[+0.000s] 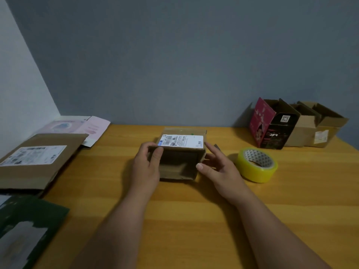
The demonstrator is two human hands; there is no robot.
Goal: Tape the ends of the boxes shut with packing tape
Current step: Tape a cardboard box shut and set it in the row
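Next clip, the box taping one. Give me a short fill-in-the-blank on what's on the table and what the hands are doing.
1. The roll of packing tape is ____ in colour.
2. The tape roll lies on the table beside the person's ____ hand.
3. The left hand grips the small cardboard box, whose top bears a white ____.
4. The open end of that box faces ____ the camera.

Missing words: yellow; right; label; toward

I can't read the box label (181,140), and the green package (29,228) runs off the frame's left edge.
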